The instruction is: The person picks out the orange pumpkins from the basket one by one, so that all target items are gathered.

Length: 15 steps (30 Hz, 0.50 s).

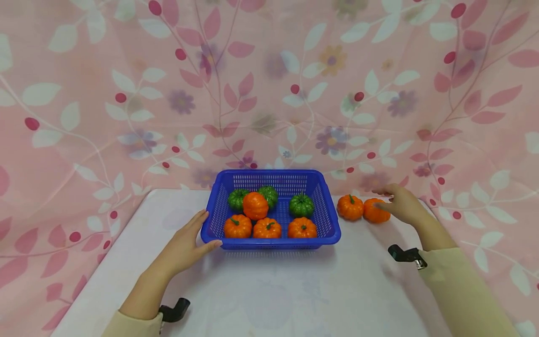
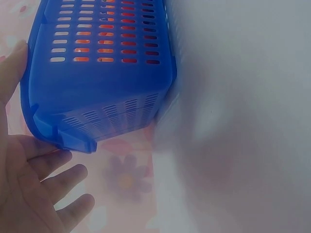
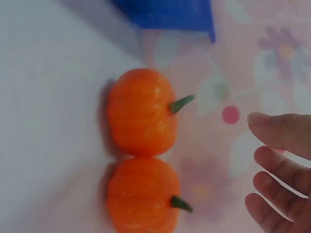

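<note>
A blue plastic basket [image 1: 269, 242] holds several small orange pumpkins [image 1: 267, 228] and three green pumpkins [image 1: 301, 205]. One orange pumpkin [image 1: 255, 206] lies higher than the others, against the green ones. My left hand [image 1: 185, 245] rests at the basket's left rim, thumb by the front corner and fingers extended along the side. To the basket's right, two orange pumpkins [image 1: 350, 207] [image 3: 143, 194] with green stems sit side by side on the table. My right hand [image 1: 400, 204] hovers by the outer pumpkin [image 1: 376, 210], fingers relaxed and holding nothing; the right wrist view shows a gap between them.
The white table [image 1: 269, 290] carries the basket near its back edge. Behind it hangs a pink cloth [image 1: 269, 93] printed with leaves and flowers. A black wrist camera [image 1: 174, 310] is worn on the left arm, another black camera [image 1: 406, 254] on the right.
</note>
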{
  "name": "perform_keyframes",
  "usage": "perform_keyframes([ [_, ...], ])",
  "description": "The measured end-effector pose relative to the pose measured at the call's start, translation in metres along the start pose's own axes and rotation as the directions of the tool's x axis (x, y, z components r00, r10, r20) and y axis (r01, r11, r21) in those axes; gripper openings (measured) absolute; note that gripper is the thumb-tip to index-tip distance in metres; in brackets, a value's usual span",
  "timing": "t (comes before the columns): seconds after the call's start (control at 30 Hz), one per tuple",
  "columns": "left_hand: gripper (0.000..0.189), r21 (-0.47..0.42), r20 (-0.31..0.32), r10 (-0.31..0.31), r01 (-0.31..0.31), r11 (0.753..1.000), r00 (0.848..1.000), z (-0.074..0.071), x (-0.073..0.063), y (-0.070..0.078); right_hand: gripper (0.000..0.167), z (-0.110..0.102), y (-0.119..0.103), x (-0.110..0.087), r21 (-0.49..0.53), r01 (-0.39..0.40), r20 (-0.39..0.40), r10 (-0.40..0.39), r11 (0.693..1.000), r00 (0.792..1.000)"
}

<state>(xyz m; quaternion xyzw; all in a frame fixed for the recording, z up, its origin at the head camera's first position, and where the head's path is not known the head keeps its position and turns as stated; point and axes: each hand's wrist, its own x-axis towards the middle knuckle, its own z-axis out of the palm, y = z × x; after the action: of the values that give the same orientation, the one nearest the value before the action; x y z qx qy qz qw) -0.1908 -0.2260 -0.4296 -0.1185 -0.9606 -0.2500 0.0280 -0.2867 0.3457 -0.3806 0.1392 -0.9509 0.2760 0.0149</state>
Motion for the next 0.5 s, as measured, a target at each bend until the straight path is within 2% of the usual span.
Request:
perform_keyframes([
  [0.3, 0.106, -0.006, 0.004, -0.001, 0.001, 1.000, 1.000, 0.000, 0.000, 0.000, 0.043, -0.010, -0.034, -0.004, 0.028, 0.059, 0.042, -0.060, 0.998, 0.997],
  [0.5, 0.106, -0.008, 0.004, -0.010, 0.010, 1.000, 1.000, 0.000, 0.000, 0.001, 0.043, -0.015, -0.066, -0.008, 0.069, 0.082, 0.065, -0.086, 0.994, 0.994],
])
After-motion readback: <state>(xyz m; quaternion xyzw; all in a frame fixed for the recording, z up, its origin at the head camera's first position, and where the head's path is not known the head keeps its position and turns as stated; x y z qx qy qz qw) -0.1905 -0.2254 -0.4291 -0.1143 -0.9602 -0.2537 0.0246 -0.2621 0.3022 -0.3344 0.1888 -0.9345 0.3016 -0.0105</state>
